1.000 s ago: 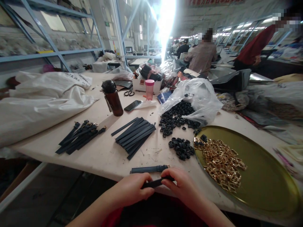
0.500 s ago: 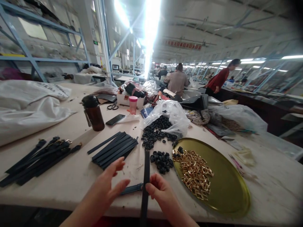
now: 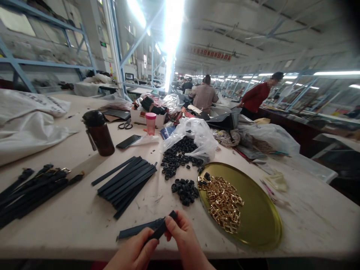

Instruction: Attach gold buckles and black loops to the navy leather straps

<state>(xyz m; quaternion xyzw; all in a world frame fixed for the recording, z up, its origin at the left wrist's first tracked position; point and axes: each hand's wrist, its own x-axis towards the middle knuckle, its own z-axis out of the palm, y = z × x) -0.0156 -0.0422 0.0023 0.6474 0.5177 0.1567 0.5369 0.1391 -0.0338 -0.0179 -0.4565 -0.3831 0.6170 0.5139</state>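
Both hands hold one dark strap [image 3: 161, 229] just above the table's front edge. My left hand [image 3: 137, 249] is closed around its lower part. My right hand [image 3: 181, 233] pinches the upper end between thumb and fingers. Behind them another dark strap [image 3: 135, 229] lies on the table, partly hidden by the hands. A fanned stack of dark straps [image 3: 126, 182] lies further back on the left. Small black loops [image 3: 185, 192] sit in a heap beyond my right hand. To the right, a golden oval tray [image 3: 260, 210] carries a pile of gold buckles [image 3: 225, 204].
Straps with buckles [image 3: 42, 187] lie far left, near a dark bottle [image 3: 99, 133]. A phone [image 3: 128, 141], scissors [image 3: 125, 125] and a pink-lidded cup [image 3: 150, 123] stand behind. A plastic bag [image 3: 204, 140] spills more black loops. Two people are further back.
My left hand, open and apart before, now grips the strap. The strap has tilted and its upper end has come down towards me. The view has shifted slightly.
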